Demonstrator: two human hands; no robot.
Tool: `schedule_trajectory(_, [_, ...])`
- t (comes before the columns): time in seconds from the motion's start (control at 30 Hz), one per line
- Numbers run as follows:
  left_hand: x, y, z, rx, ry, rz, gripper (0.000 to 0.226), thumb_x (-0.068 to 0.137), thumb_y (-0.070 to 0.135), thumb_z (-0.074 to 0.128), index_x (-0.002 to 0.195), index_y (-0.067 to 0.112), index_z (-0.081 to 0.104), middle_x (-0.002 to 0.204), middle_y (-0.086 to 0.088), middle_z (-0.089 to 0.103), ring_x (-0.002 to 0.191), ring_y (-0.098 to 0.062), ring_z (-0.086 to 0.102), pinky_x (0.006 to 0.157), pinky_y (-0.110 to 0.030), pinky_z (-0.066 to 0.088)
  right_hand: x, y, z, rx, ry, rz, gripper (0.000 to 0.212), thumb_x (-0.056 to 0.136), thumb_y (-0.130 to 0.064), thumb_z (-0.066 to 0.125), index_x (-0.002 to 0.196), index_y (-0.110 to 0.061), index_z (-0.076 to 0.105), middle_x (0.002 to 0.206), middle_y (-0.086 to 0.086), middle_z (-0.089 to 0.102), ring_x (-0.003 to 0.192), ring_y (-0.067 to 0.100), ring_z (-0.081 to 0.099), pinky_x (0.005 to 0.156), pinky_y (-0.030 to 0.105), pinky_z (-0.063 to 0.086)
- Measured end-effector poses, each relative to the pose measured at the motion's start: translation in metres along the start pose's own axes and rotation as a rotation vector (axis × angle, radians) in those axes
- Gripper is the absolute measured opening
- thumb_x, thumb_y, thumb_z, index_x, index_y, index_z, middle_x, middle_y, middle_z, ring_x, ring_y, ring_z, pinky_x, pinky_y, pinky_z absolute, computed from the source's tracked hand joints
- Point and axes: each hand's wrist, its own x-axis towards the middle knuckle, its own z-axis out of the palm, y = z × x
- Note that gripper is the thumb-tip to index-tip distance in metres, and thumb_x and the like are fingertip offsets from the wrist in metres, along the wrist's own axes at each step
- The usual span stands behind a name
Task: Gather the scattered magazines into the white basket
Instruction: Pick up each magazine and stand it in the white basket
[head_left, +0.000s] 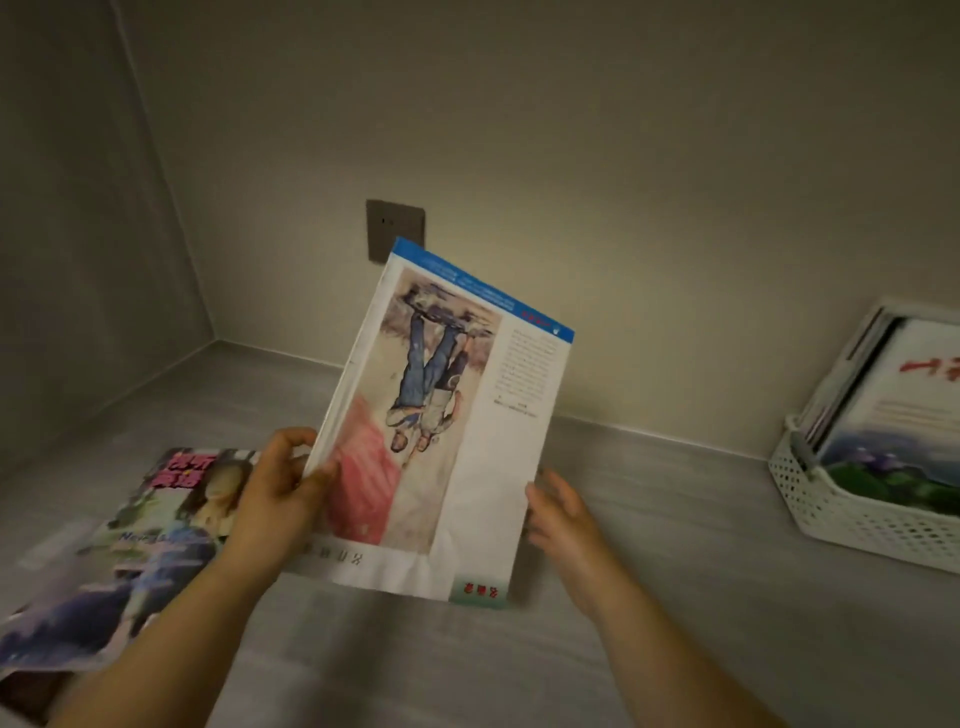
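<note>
— Fingers, item one: your left hand (280, 488). How are they entered?
— Curled. Your fingers (284, 442) wrap behind the left edge of the held magazine (441, 415), and your thumb (324, 480) presses its front. This is a pinch grip low on the left edge, at centre frame.
— Item two: your right hand (561, 514)?
— Its fingers are straight and loosely spread, gripping nothing. They lie at the magazine's lower right edge. Blur hides whether they touch it.
— Why is it held so?
— By my judgement, your left hand carries the weight. The magazine is raised upright off the grey surface (623, 660), with the cover facing you and its print upside down. Your right hand looks placed to steady the free edge, so the limp pages do not sag.
— Item three: the destination?
— That is the white basket (852, 519), at the right edge of the frame. It stands on the same surface near the wall, well apart from both hands. Several magazines (914, 395) already stand in it, leaning back. They are filed upright, which I take as your reason for holding this one upright.
— Remaining stock?
— One loose magazine (130, 545) lies flat at the lower left of the frame. Your left forearm crosses over it in the picture, but no finger is on it.
— Sundries?
— One wall socket (395, 228), upper centre, just behind the held magazine's top corner.
</note>
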Motion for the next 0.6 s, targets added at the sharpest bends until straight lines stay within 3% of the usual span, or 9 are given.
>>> schedule_trajectory(0.07, [-0.011, 0.017, 0.035, -0.056, -0.029, 0.031, 0.023, 0.088, 0.010, 0.048, 0.086, 0.033, 0.046, 0.070, 0.004, 0.059, 0.059, -0.017, 0.056, 0.050, -0.027, 0.043, -0.005, -0.018, -0.035, 0.095, 0.018, -0.039, 0.021, 0.089, -0.013, 0.050, 0.106, -0.025, 0.052, 0.093, -0.009, 0.064, 0.085, 0.009, 0.062, 0.068, 0.023, 0.050])
schedule_trajectory(0.17, [-0.024, 0.040, 0.091, -0.102, -0.099, 0.068, 0.022, 0.090, 0.015, 0.047, 0.104, 0.032, 0.043, 0.076, 0.012, 0.058, 0.066, -0.007, 0.058, 0.049, -0.020, 0.043, -0.017, -0.040, -0.103, 0.128, 0.131, -0.096, 0.027, 0.086, 0.003, 0.048, 0.088, -0.022, 0.057, 0.073, -0.009, 0.072, 0.066, 0.007, 0.068, 0.052, 0.018, 0.053])
schedule_trajectory(0.27, [-0.036, 0.062, 0.154, -0.095, -0.176, 0.092, 0.028, 0.088, 0.011, 0.049, 0.105, 0.033, 0.044, 0.077, 0.016, 0.057, 0.068, 0.000, 0.057, 0.048, -0.014, 0.043, -0.032, -0.050, -0.172, 0.062, 0.209, -0.113, 0.027, 0.085, 0.003, 0.050, 0.082, -0.023, 0.058, 0.063, -0.017, 0.071, 0.059, -0.001, 0.067, 0.048, 0.013, 0.052])
schedule_trajectory(0.47, [-0.047, 0.108, 0.281, -0.001, -0.287, 0.088, 0.031, 0.084, -0.002, 0.050, 0.113, 0.009, 0.050, 0.091, -0.010, 0.062, 0.071, -0.017, 0.056, 0.057, -0.019, 0.041, -0.049, -0.059, -0.287, 0.005, 0.410, -0.156, 0.029, 0.085, -0.002, 0.053, 0.076, -0.030, 0.057, 0.087, -0.009, 0.063, 0.084, 0.014, 0.060, 0.079, 0.031, 0.049])
schedule_trajectory(0.6, [-0.045, 0.146, 0.345, 0.004, -0.301, 0.120, 0.022, 0.084, 0.004, 0.055, 0.106, 0.006, 0.056, 0.094, -0.014, 0.066, 0.074, -0.024, 0.060, 0.068, -0.032, 0.050, -0.055, -0.071, -0.354, 0.003, 0.488, -0.197, 0.025, 0.084, 0.000, 0.053, 0.082, -0.024, 0.062, 0.099, 0.000, 0.064, 0.084, 0.018, 0.060, 0.065, 0.025, 0.047])
